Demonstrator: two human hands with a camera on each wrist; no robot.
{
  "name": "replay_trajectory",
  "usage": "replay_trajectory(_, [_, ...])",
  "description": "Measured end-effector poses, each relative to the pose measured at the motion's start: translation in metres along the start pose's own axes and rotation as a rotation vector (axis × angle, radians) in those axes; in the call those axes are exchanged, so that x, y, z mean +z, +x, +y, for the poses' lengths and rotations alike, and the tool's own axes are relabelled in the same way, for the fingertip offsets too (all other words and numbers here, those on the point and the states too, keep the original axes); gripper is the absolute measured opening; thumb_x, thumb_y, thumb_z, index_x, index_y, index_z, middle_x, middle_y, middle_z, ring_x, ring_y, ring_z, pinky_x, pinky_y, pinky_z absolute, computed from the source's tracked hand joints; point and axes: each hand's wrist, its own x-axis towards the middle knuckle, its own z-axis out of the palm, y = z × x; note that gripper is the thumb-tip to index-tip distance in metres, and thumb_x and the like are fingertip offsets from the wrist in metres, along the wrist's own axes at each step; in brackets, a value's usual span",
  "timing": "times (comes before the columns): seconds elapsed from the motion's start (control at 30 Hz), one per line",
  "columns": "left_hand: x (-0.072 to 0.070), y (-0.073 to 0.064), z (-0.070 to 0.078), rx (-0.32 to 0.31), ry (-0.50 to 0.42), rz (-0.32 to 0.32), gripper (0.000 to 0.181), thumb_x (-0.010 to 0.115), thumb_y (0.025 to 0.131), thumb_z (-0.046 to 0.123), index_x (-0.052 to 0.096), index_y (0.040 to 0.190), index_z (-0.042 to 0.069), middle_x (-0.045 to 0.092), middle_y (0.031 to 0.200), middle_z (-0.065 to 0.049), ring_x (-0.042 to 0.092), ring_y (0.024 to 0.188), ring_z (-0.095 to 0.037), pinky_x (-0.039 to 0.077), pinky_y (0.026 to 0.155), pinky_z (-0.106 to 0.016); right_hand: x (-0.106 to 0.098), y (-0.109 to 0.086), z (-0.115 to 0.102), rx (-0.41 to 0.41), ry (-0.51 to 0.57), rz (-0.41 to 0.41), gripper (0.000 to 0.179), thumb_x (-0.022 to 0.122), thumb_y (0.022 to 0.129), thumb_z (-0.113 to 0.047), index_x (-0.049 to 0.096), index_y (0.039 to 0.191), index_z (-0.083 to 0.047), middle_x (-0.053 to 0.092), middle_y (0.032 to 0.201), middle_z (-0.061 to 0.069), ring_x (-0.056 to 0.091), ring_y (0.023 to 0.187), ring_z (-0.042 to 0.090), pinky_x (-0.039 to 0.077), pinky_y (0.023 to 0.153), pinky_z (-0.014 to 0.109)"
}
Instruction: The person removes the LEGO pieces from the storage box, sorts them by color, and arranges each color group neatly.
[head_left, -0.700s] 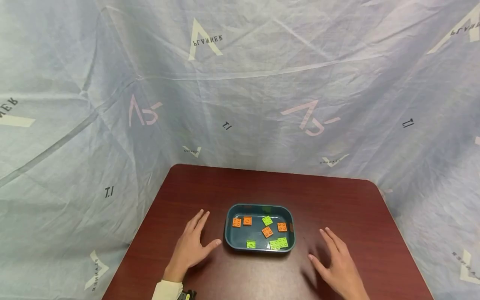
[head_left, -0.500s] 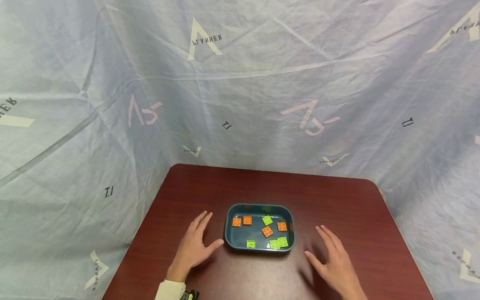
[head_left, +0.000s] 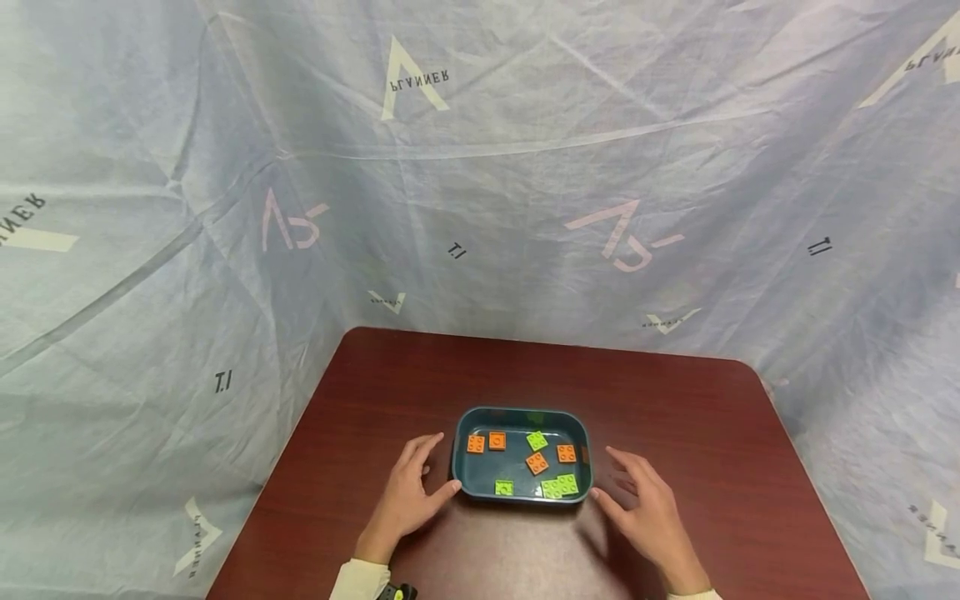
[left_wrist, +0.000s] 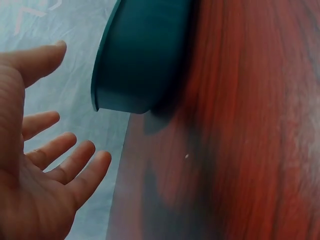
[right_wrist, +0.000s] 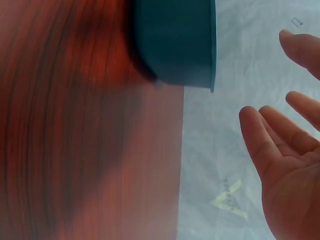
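A dark teal tray [head_left: 487, 468] holds orange bricks [head_left: 536, 463] and lime green bricks [head_left: 536, 441], some stud side up. Left of it is my left hand [head_left: 405, 498], fingers spread and relaxed, thumb close to the near left corner. In the left wrist view a gap shows between that hand [left_wrist: 50, 190] and the tray's wall [left_wrist: 137, 60]. My right hand [head_left: 648, 512] mirrors it on the other side, its thumb near the right corner. The right wrist view shows those fingers [right_wrist: 260, 135] apart from the tray wall [right_wrist: 175, 45]. Neither hand holds anything.
The tray stands on a dark red wooden table [head_left: 600, 383] with rounded far corners. A grey printed cloth [head_left: 480, 200] hangs behind the table and along both sides. A dark band [head_left: 397, 592] sits at my left wrist, by a pale sleeve [head_left: 360, 579].
Both hands have moved inward, the left one to the right and the right one to the left, closing in on the tray's sides. Tray and bricks keep their places.
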Motion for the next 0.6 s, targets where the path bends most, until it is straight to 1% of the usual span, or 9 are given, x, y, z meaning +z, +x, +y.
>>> replay_trajectory(0.07, [0.003,0.001,0.000,-0.013,-0.038,0.000,0.078,0.088,0.089,0.034,0.050,0.157,0.031,0.049,0.152,0.000,0.058,0.137,-0.033,0.059,0.100,-0.049,0.003,0.002,-0.003,0.016,0.032,-0.012,0.072,0.096,0.078,-0.011,0.064,0.142,-0.013,0.069,0.128,0.007,0.074,0.107,0.029,0.064,0.083,0.028])
replay_trajectory(0.13, [0.005,0.002,0.001,-0.019,-0.065,-0.001,0.076,0.088,0.089,0.033,0.052,0.156,0.028,0.049,0.150,0.000,0.057,0.138,-0.033,0.059,0.100,-0.049,0.007,0.005,-0.005,0.027,0.065,-0.020,0.069,0.095,0.079,-0.010,0.065,0.141,-0.011,0.070,0.127,0.010,0.074,0.107,0.031,0.065,0.082,0.033])
replay_trajectory(0.23, [0.007,0.004,0.001,-0.022,-0.102,-0.014,0.073,0.087,0.089,0.031,0.054,0.154,0.022,0.050,0.149,-0.001,0.057,0.137,-0.035,0.059,0.099,-0.051,0.013,0.011,-0.010,0.043,0.106,-0.038,0.065,0.094,0.079,-0.008,0.067,0.138,-0.010,0.070,0.125,0.013,0.074,0.108,0.033,0.065,0.081,0.034])
replay_trajectory(0.3, [0.009,0.006,0.000,-0.021,-0.119,-0.029,0.072,0.087,0.090,0.030,0.055,0.154,0.020,0.049,0.148,-0.001,0.058,0.137,-0.035,0.059,0.098,-0.051,0.017,0.014,-0.012,0.051,0.118,-0.052,0.062,0.094,0.080,-0.008,0.068,0.136,-0.011,0.070,0.123,0.011,0.074,0.108,0.033,0.065,0.080,0.032])
replay_trajectory(0.37, [0.011,0.007,0.000,-0.023,-0.133,-0.041,0.071,0.087,0.090,0.029,0.056,0.153,0.019,0.049,0.148,0.000,0.058,0.136,-0.035,0.059,0.098,-0.050,0.021,0.018,-0.015,0.053,0.122,-0.069,0.060,0.093,0.080,-0.007,0.068,0.134,-0.013,0.071,0.122,0.008,0.074,0.107,0.034,0.065,0.080,0.033])
replay_trajectory(0.47, [0.014,0.009,0.000,-0.025,-0.156,-0.060,0.069,0.087,0.090,0.028,0.057,0.152,0.019,0.048,0.148,0.000,0.058,0.135,-0.033,0.060,0.098,-0.049,0.028,0.024,-0.018,0.047,0.129,-0.094,0.057,0.093,0.080,-0.006,0.070,0.132,-0.012,0.070,0.120,0.003,0.074,0.107,0.033,0.065,0.081,0.037])
replay_trajectory(0.6, [0.019,0.010,-0.001,-0.027,-0.194,-0.076,0.068,0.086,0.091,0.028,0.057,0.151,0.017,0.048,0.148,-0.002,0.057,0.136,-0.033,0.060,0.098,-0.046,0.039,0.030,-0.020,0.027,0.143,-0.124,0.055,0.093,0.080,-0.005,0.071,0.131,-0.009,0.071,0.120,0.007,0.074,0.109,0.032,0.065,0.082,0.042])
